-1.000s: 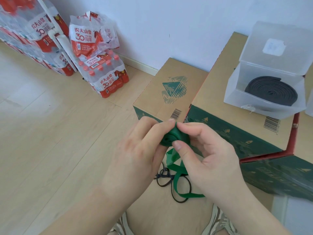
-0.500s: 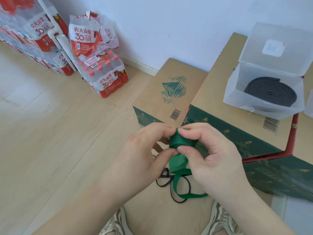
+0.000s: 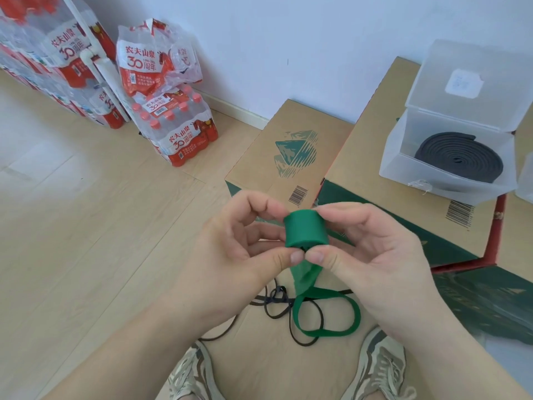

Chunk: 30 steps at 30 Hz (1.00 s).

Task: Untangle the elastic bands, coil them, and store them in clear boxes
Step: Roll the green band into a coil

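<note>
A green elastic band [image 3: 305,229] is partly rolled into a small tight coil in front of me. My left hand [image 3: 239,252] pinches the coil from the left with thumb and fingers. My right hand [image 3: 366,252] pinches it from the right. The band's loose tail hangs down to a loop on the floor. Thin black bands [image 3: 277,306] lie tangled beneath it. At the right, an open clear box [image 3: 403,163] with its lid up holds a coiled dark grey band [image 3: 458,157].
The clear box stands on a large cardboard carton [image 3: 372,145]; a smaller carton [image 3: 282,157] sits to its left. Packs of bottled water [image 3: 176,131] stand by the wall at the left. My two shoes [image 3: 380,368] are at the bottom edge on cardboard.
The green coil has turned between my fingers and grown thicker. Both hands have shifted their pinch around it, and less of the tail hangs loose.
</note>
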Each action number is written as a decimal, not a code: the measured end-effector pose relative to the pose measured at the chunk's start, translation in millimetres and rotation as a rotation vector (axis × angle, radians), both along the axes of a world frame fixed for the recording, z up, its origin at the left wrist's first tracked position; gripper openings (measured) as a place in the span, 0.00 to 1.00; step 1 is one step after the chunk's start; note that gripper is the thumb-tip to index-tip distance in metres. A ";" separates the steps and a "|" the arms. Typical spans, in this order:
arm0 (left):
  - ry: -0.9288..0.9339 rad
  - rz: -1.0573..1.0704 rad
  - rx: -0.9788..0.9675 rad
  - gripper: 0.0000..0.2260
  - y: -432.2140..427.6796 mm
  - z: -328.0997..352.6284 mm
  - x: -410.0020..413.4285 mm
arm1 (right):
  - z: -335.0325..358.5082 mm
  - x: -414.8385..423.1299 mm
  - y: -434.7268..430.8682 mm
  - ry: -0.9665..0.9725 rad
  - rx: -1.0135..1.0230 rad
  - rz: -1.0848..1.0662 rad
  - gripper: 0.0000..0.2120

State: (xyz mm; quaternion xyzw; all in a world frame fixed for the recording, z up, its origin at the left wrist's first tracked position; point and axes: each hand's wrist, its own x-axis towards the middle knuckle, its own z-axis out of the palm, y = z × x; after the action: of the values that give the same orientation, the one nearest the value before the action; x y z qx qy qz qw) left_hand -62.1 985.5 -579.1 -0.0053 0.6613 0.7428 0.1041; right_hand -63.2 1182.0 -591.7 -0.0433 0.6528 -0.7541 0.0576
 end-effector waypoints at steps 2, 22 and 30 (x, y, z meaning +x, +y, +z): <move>-0.018 0.026 0.040 0.22 0.3 -0.7 -0.5 | -2.3 2.6 -3.1 0.057 0.079 0.007 0.17; -0.013 0.157 -0.049 0.23 7.6 2.5 1.6 | -5.9 2.2 -1.7 0.195 0.253 0.054 0.16; 0.326 0.010 -0.671 0.26 6.6 -10.1 6.8 | -16.6 5.7 -1.0 0.524 0.792 0.066 0.15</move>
State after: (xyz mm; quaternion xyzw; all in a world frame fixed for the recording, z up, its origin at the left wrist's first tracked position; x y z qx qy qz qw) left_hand -55.3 992.1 -589.2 0.0759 0.8759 0.4763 -0.0139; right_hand -57.5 1181.1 -608.3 -0.2272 0.8809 -0.4087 -0.0729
